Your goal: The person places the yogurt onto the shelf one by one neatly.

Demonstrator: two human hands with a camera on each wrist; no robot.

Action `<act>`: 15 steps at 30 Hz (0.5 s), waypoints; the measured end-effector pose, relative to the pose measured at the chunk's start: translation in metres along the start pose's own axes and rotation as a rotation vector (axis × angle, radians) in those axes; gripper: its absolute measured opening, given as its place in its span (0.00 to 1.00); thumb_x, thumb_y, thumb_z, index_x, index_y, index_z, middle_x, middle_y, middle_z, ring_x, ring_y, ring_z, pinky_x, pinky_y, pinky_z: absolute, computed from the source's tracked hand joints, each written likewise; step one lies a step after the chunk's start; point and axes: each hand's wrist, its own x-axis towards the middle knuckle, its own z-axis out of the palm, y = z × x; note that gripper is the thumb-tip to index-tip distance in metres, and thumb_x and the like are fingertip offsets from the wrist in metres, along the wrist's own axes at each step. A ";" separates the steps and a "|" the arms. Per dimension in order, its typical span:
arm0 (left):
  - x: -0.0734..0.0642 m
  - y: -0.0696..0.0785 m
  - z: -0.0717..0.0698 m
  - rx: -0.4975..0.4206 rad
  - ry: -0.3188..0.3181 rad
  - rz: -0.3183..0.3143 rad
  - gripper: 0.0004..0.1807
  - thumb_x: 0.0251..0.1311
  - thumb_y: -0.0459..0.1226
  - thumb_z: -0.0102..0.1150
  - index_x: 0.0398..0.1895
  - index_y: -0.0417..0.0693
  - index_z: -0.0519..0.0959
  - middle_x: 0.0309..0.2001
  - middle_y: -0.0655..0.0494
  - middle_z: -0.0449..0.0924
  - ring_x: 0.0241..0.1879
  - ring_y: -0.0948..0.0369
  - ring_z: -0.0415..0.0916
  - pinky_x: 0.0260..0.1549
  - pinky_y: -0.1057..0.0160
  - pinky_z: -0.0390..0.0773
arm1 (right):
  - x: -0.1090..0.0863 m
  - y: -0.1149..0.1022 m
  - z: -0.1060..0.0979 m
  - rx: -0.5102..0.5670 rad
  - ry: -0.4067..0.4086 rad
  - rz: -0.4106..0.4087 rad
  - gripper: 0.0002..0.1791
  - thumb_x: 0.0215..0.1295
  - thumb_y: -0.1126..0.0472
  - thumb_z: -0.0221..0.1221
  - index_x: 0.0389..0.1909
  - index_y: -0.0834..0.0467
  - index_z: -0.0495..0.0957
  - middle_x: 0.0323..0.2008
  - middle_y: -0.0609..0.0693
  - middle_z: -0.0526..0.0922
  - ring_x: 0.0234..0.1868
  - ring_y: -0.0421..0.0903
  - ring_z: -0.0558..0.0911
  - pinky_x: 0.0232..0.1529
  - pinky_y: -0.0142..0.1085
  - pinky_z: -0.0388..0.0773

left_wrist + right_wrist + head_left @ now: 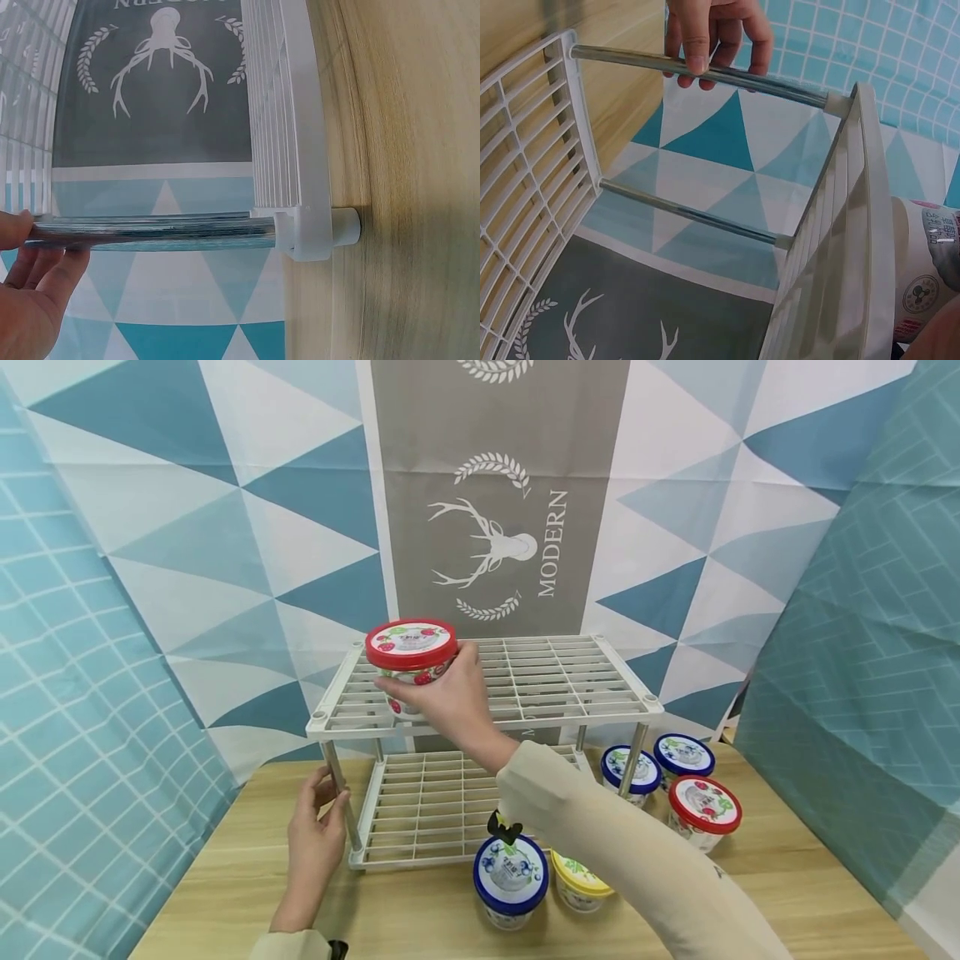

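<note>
Near the left end of a white two-tier rack's upper shelf [555,681], my right hand [456,700] grips a paper tub with a red lid [411,647] and strawberry print. The tub is upright and overlaps the shelf's front left corner; in the right wrist view the tub's side [930,251] shows just beyond the shelf edge. My left hand [317,837] holds the rack's front left metal post [172,232], thumb on one side and fingers on the other. That same grip shows in the right wrist view, with the left hand [712,34] partway along the post.
A blue-lidded tub [512,875] and a yellow-lidded tub [581,881] stand before the rack, the yellow one partly behind my right sleeve. At the rack's right are two blue-lidded tubs [684,755] and a red-lidded one [703,810]. Patterned cloth [300,527] hangs behind.
</note>
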 end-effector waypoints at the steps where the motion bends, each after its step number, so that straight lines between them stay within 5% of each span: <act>1: 0.000 0.000 0.000 -0.003 0.001 0.000 0.24 0.60 0.24 0.53 0.61 0.38 0.66 0.44 0.39 0.77 0.41 0.83 0.67 0.40 0.92 0.69 | 0.000 -0.001 0.002 0.003 0.003 0.002 0.49 0.39 0.41 0.73 0.58 0.54 0.56 0.52 0.49 0.69 0.52 0.44 0.73 0.47 0.36 0.81; 15: 0.000 0.001 -0.002 0.004 -0.020 -0.036 0.24 0.61 0.26 0.53 0.62 0.40 0.65 0.45 0.40 0.76 0.41 0.82 0.66 0.39 0.92 0.68 | 0.000 -0.009 0.023 0.040 0.009 0.011 0.50 0.39 0.41 0.73 0.59 0.54 0.56 0.52 0.48 0.69 0.51 0.43 0.73 0.45 0.34 0.81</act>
